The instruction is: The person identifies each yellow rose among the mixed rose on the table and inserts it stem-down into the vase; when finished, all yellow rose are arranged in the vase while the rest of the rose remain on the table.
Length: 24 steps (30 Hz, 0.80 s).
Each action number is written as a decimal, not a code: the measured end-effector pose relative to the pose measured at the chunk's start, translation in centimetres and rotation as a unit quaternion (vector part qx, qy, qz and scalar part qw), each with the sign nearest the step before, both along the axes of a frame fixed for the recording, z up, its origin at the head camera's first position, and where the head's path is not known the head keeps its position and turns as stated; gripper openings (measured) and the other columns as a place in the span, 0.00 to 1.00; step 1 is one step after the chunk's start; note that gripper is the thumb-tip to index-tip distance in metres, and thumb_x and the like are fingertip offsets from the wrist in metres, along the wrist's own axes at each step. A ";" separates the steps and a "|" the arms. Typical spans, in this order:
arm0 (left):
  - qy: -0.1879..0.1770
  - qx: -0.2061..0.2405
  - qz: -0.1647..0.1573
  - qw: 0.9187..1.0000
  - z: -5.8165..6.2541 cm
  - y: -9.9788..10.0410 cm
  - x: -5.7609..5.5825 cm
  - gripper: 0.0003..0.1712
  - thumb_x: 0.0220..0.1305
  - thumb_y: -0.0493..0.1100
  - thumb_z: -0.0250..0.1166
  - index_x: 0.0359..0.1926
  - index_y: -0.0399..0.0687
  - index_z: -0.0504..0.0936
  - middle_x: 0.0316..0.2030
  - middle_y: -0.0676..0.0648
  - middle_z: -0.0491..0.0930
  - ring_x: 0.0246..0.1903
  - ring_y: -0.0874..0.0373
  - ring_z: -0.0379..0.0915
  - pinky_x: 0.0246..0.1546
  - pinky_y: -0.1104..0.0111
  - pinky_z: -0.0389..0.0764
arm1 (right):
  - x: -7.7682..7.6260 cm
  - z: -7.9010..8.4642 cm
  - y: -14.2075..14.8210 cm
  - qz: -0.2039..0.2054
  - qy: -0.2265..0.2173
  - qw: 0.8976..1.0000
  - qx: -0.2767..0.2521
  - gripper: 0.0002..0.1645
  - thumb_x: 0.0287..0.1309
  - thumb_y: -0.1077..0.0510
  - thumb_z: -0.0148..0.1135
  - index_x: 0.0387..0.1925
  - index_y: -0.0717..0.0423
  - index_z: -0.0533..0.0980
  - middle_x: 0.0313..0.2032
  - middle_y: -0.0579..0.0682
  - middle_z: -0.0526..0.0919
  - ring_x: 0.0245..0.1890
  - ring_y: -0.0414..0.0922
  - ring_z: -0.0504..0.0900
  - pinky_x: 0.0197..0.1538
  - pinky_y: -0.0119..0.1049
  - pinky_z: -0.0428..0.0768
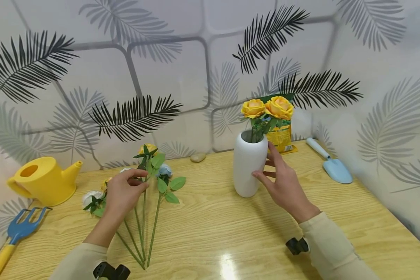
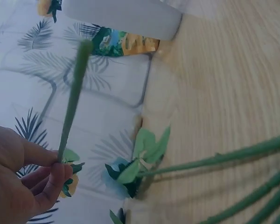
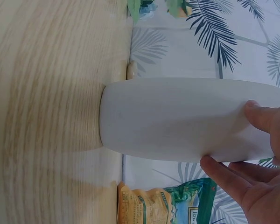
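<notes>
My left hand (image 1: 127, 190) pinches a green flower stem (image 2: 74, 98) between thumb and fingertips. The stem carries a yellow rose (image 1: 148, 149), partly covered by its leaves, and its cut end points toward the left wrist camera. My right hand (image 1: 283, 184) holds a white vase (image 1: 249, 167) from the right side, thumb on the front and fingers round the far side. The vase (image 3: 177, 119) stands upright on the table with two yellow roses (image 1: 279, 107) in it. Around my left hand lie a blue flower (image 1: 165, 170), a white flower (image 1: 92, 198) and other stems.
A yellow watering can (image 1: 49, 182) and a blue hand fork (image 1: 24, 225) with a yellow handle are at the left. Behind the vase stands a yellow-green packet (image 1: 280, 138). A blue trowel (image 1: 337, 170) lies at the right, a pebble (image 1: 197, 157) by the wall.
</notes>
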<state>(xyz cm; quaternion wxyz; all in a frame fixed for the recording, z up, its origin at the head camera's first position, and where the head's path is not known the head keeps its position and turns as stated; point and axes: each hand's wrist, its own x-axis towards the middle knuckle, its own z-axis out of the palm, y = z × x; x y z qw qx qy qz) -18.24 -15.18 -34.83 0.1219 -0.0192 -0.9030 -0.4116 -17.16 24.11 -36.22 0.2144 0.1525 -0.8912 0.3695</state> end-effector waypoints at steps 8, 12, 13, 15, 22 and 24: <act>0.004 0.023 -0.017 1.000 1.8 1.8 -0.5 0.14 0.63 0.34 0.69 0.50 0.39 0.86 0.47 0.36 0.86 0.42 0.45 0.83 0.35 0.70 0.81 | 0.1 0.1 0.0 0.002 -0.004 1.000 -0.006 0.56 0.61 0.62 0.69 0.79 0.58 0.44 0.61 0.68 0.74 0.56 0.62 0.82 0.49 0.52 0.86; 0.012 0.030 -0.025 0.999 2.6 3.0 -0.6 0.15 0.63 0.33 0.69 0.51 0.40 0.86 0.45 0.36 0.87 0.43 0.45 0.84 0.37 0.67 0.82 | 0.1 0.2 0.0 0.000 -0.005 1.000 -0.003 0.55 0.61 0.62 0.68 0.79 0.59 0.44 0.60 0.68 0.75 0.55 0.63 0.82 0.49 0.53 0.86; 0.016 0.034 -0.029 0.999 2.8 3.4 -0.7 0.15 0.63 0.33 0.68 0.51 0.41 0.85 0.45 0.36 0.87 0.42 0.45 0.84 0.38 0.66 0.83 | 0.1 0.2 -0.1 0.000 -0.003 1.000 -0.002 0.55 0.62 0.62 0.68 0.79 0.59 0.45 0.60 0.68 0.75 0.55 0.63 0.82 0.49 0.53 0.86; 0.020 0.042 -0.037 0.998 3.3 4.0 -0.7 0.15 0.64 0.33 0.68 0.52 0.41 0.85 0.45 0.36 0.87 0.42 0.45 0.84 0.38 0.64 0.84 | 0.2 0.2 -0.1 0.000 -0.003 1.000 -0.002 0.55 0.62 0.61 0.68 0.79 0.59 0.45 0.60 0.68 0.75 0.55 0.63 0.82 0.49 0.53 0.86; 0.038 0.087 -0.066 0.993 5.0 6.9 -1.2 0.17 0.63 0.32 0.69 0.54 0.41 0.84 0.42 0.35 0.87 0.42 0.45 0.85 0.44 0.60 0.86 | 0.2 0.2 0.0 -0.002 -0.011 1.000 0.000 0.55 0.62 0.60 0.68 0.79 0.57 0.44 0.61 0.68 0.74 0.56 0.62 0.82 0.50 0.52 0.86; 0.038 0.096 -0.070 0.992 5.5 7.8 -1.4 0.17 0.64 0.33 0.68 0.54 0.41 0.84 0.41 0.35 0.87 0.42 0.46 0.84 0.46 0.59 0.86 | 0.2 0.3 0.0 -0.002 -0.013 1.000 0.000 0.56 0.62 0.60 0.68 0.79 0.57 0.44 0.61 0.68 0.74 0.56 0.63 0.82 0.50 0.52 0.86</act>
